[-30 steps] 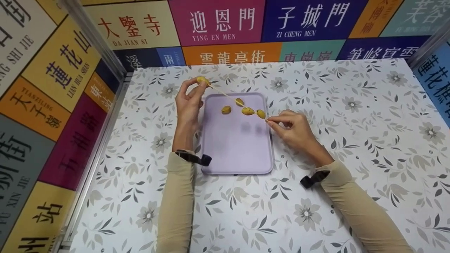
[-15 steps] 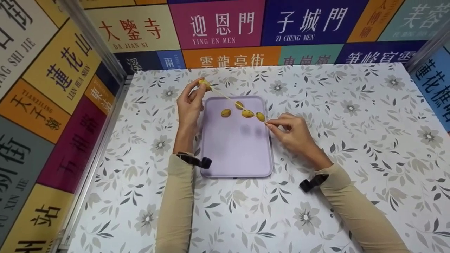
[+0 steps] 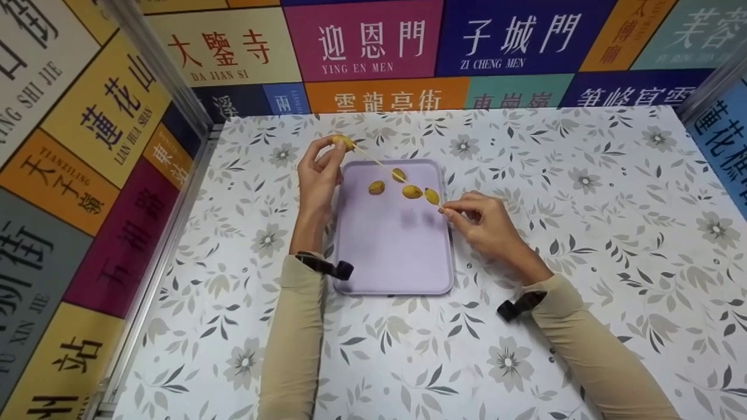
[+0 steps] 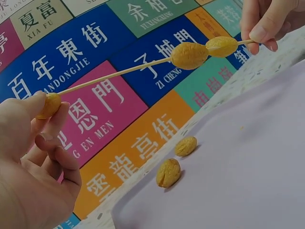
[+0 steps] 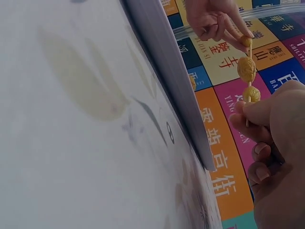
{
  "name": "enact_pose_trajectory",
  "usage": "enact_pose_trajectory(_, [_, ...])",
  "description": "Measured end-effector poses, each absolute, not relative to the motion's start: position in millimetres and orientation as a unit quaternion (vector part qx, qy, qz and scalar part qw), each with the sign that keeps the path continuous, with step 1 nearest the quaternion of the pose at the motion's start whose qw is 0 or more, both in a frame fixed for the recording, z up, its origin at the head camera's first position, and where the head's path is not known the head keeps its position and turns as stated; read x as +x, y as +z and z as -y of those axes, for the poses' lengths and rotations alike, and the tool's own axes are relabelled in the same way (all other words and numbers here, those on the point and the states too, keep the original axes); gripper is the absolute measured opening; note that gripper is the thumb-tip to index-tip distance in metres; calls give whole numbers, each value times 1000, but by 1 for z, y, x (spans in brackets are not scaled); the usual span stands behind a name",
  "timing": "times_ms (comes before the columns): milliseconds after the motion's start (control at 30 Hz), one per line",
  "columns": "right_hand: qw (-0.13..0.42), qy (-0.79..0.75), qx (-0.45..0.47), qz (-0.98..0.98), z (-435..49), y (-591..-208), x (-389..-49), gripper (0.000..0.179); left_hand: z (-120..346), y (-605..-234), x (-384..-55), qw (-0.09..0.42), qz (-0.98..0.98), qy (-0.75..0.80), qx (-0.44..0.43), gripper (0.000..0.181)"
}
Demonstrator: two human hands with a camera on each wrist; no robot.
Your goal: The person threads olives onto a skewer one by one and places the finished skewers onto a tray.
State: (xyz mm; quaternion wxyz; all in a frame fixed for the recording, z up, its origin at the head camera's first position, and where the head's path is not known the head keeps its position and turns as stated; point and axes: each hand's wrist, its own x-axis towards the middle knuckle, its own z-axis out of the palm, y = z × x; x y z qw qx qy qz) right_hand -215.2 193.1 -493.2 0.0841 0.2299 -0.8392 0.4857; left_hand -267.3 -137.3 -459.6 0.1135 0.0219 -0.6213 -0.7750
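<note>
A counter (image 3: 408, 356) covered in a white print of grey and beige leaves and flowers meets walls built of large coloured panels. Magenta, navy, orange, cream and teal panels (image 3: 365, 35) line the back, lettered in Chinese characters, some with romanised names beneath; similar yellow, orange and purple panels (image 3: 99, 116) run down the left side. A metal post (image 3: 166, 70) stands at the back left corner. Mid-counter lies a pale lilac, round-cornered rectangular tray (image 3: 394, 256), two wrinkled yellow oval fruits (image 4: 168, 172) resting on its far part.

Above the tray, a thin pale wooden skewer (image 4: 114, 76) stretches between the hands, off the surface, two more yellow fruits (image 4: 189, 56) threaded near its right end and casting soft shadows. The right hand (image 3: 487, 224) pinches that end in its fingers. The left hand (image 3: 320, 172), beyond the tray's far left corner, pinches a small yellow fruit (image 3: 343, 142) at the other end. Both forearms wear beige sleeves (image 3: 292, 344).
</note>
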Motion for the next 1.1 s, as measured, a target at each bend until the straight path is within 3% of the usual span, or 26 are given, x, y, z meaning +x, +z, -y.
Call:
enact_pose_trajectory(400, [39, 507, 224, 831, -198, -494, -215, 16, 133, -457, -266, 139, 612, -779, -5, 25])
enact_pose_trajectory(1100, [89, 505, 247, 822, -192, -495, -216, 12, 131, -454, -266, 111, 597, -794, -17, 36])
